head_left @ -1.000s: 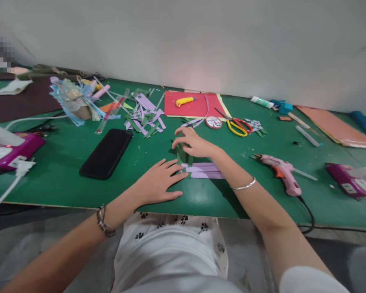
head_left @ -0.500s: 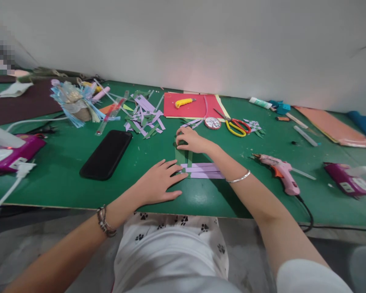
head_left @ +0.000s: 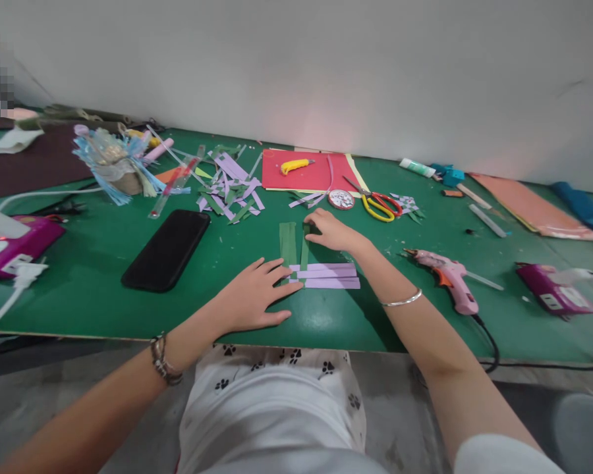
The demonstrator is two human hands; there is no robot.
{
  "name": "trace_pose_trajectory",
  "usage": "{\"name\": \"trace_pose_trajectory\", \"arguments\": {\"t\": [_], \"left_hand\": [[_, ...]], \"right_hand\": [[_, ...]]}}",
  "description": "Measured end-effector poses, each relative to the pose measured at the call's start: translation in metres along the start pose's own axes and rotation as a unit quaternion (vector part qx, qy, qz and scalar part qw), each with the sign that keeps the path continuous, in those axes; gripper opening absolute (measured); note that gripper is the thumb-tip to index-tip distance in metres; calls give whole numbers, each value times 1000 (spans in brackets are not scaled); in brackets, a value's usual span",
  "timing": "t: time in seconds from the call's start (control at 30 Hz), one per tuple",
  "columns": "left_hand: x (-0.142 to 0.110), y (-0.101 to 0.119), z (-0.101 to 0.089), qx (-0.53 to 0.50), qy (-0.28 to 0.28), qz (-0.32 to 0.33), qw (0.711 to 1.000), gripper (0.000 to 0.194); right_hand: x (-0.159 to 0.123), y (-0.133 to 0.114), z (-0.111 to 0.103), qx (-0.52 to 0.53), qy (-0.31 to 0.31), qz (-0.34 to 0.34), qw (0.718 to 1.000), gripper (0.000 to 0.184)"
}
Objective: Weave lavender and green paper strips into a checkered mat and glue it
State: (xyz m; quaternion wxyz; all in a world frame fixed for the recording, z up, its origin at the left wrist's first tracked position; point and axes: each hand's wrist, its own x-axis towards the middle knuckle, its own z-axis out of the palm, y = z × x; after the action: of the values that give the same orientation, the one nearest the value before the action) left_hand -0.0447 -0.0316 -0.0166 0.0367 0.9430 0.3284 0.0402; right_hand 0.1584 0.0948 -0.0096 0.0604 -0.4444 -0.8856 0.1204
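Purple paper strips (head_left: 333,273) lie side by side across the table, interlaced at their left ends with green paper strips. My left hand (head_left: 257,296) rests flat there with fingers spread, its fingertips pressing on the crossing. Two green paper strips (head_left: 287,242) run away from me side by side. To their right, my right hand (head_left: 331,232) has its thumb and fingers closed on the far end of a single green paper strip (head_left: 304,253). The fingertips partly hide that end.
A black phone (head_left: 167,250) lies left of the strips, with cut paper pieces (head_left: 230,184) beyond. Scissors (head_left: 378,205), a round tape roll (head_left: 341,199) and a yellow cutter (head_left: 296,166) on red paper (head_left: 277,181) lie behind. A pink glue gun (head_left: 449,273) is at right.
My right hand has moved rightward from the paired green strips to the far end of the single green strip. The left hand stays pressed on the crossing.
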Motion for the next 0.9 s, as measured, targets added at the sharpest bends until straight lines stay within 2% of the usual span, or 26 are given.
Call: {"name": "trace_pose_trajectory", "arguments": {"t": [0.1, 0.27, 0.57, 0.73, 0.9], "left_hand": [[0, 0, -1, 2, -3, -1, 1000, 46], [0, 1, 0, 2, 1, -1, 1000, 45], [-1, 1, 1, 7, 1, 0, 1000, 46], [-1, 1, -2, 21, -3, 11, 1000, 42], [-1, 1, -2, 31, -4, 16, 999, 43]], "right_hand": [[4, -6, -2, 13, -38, 19, 999, 22], [8, -15, -5, 13, -44, 22, 999, 10], [2, -24, -7, 56, -46, -5, 997, 18], [7, -22, -6, 119, -22, -7, 993, 21], [8, -22, -1, 143, 19, 19, 989, 20]]}}
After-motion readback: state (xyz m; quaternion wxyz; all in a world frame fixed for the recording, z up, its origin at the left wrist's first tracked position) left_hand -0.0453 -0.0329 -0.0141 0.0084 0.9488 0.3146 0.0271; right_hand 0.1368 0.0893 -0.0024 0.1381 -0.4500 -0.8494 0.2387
